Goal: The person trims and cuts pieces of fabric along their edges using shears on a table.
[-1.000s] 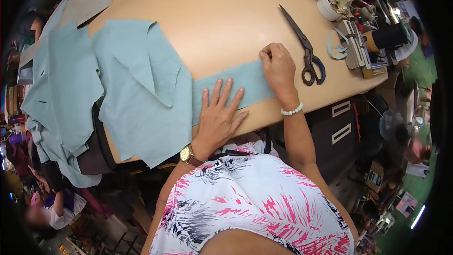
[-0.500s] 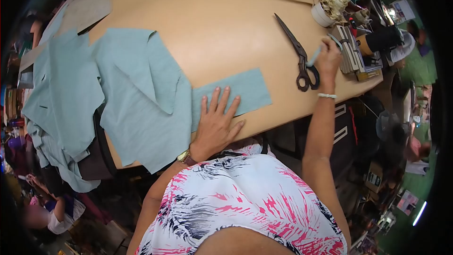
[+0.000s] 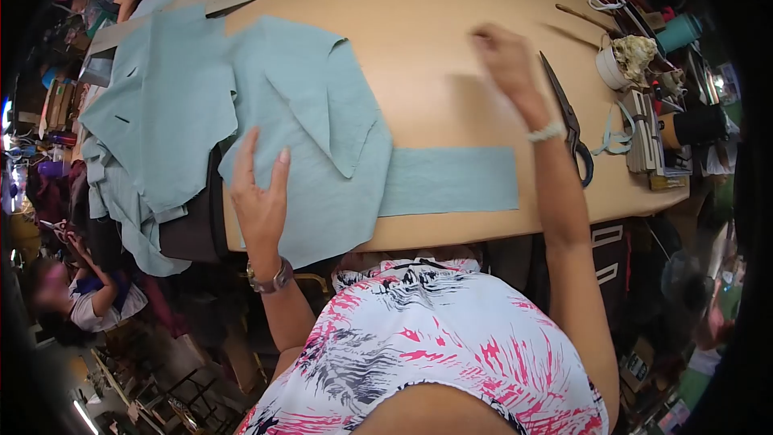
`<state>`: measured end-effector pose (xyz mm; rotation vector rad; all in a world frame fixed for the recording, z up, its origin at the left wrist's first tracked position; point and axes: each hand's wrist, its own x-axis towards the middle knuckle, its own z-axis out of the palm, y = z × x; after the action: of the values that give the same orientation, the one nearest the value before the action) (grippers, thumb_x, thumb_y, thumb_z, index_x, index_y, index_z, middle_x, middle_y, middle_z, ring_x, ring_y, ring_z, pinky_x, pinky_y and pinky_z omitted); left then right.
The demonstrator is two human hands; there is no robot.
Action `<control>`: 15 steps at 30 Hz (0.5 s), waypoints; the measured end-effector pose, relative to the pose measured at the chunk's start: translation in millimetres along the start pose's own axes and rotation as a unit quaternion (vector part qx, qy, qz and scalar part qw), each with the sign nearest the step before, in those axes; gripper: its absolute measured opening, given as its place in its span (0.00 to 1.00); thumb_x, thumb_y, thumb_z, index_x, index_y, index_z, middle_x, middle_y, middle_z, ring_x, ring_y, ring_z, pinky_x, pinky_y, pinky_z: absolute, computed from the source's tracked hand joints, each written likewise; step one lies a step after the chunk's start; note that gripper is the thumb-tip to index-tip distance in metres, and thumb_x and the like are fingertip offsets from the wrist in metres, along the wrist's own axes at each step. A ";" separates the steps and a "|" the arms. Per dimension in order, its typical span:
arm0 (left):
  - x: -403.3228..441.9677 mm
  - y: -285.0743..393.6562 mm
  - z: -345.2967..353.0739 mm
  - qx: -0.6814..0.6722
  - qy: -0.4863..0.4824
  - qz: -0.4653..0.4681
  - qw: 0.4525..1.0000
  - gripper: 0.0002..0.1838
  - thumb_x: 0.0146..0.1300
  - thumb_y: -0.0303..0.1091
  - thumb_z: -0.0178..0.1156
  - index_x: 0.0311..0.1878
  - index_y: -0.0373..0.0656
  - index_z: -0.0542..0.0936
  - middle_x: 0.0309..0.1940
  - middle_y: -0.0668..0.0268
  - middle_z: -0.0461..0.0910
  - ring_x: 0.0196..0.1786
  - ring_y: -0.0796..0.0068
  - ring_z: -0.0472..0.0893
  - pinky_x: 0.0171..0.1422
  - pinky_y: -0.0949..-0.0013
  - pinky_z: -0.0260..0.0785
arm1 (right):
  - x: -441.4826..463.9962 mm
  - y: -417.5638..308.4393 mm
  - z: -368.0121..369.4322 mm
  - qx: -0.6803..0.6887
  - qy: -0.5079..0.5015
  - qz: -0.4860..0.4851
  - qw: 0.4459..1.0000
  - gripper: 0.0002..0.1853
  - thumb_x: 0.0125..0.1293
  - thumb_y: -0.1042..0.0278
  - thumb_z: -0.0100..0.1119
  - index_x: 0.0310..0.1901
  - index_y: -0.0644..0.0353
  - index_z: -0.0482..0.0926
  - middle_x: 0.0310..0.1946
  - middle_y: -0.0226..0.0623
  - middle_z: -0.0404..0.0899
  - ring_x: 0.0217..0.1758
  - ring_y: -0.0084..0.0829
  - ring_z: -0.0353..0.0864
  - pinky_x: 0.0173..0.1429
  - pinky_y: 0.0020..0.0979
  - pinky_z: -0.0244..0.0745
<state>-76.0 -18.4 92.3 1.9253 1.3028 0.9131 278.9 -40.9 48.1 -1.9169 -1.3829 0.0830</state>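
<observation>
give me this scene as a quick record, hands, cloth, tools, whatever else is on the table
left hand: fingers apart, over the larger cloth; contact unclear
right hand: motion-blurred, raised above the table; grip unclear
cloth strip: pale blue-green, lying flat, left end meeting the larger cloth's edge
larger cloth: same colour, a flap folded over on top
scissors: on the table, right of the right hand
right side of table: white cup, narrow blue-green scraps
</observation>
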 end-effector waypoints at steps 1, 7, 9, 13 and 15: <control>-0.5 -19.7 -0.6 0.148 0.055 0.021 0.987 0.27 0.58 0.39 0.56 0.59 0.36 0.66 0.57 0.50 0.67 0.59 0.55 0.67 0.61 0.59 0.58 | 12.0 -19.9 30.9 0.015 -0.030 -0.024 0.999 0.10 0.57 0.71 0.51 0.40 0.62 0.78 0.36 0.42 0.80 0.38 0.37 0.80 0.42 0.32 0.73; -31.4 -98.0 7.8 0.357 0.137 0.010 0.924 0.18 0.59 0.34 0.55 0.51 0.35 0.73 0.53 0.49 0.70 0.57 0.51 0.68 0.58 0.59 0.61 | 59.7 -94.2 176.9 -0.034 -0.064 -0.248 0.966 0.13 0.54 0.74 0.51 0.43 0.57 0.76 0.48 0.38 0.73 0.52 0.39 0.70 0.55 0.37 0.66; -34.4 -102.5 7.0 0.337 0.132 0.033 0.932 0.14 0.59 0.31 0.54 0.47 0.34 0.76 0.49 0.51 0.73 0.54 0.52 0.70 0.56 0.60 0.62 | 63.3 -99.7 187.3 -0.005 -0.048 -0.234 0.971 0.10 0.56 0.69 0.47 0.39 0.58 0.76 0.38 0.42 0.77 0.46 0.40 0.74 0.50 0.38 0.69; -27.9 -81.1 1.8 0.230 0.140 0.040 0.962 0.11 0.59 0.28 0.52 0.42 0.33 0.78 0.41 0.54 0.78 0.46 0.54 0.77 0.51 0.63 0.67 | 75.5 -81.0 157.7 0.218 -0.009 0.058 0.974 0.11 0.61 0.64 0.46 0.35 0.58 0.77 0.31 0.39 0.80 0.37 0.37 0.78 0.42 0.36 0.72; -18.7 -59.7 1.8 0.181 0.131 0.035 0.974 0.10 0.59 0.27 0.52 0.41 0.33 0.78 0.39 0.53 0.79 0.43 0.55 0.78 0.48 0.65 0.68 | 75.0 -50.9 127.8 0.246 0.017 0.085 0.966 0.12 0.61 0.60 0.46 0.36 0.58 0.77 0.29 0.38 0.80 0.34 0.36 0.79 0.39 0.35 0.73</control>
<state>-109.6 -17.7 39.6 2.1938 1.6573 1.0512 211.2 96.4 15.0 -1.6002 -1.0499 0.4341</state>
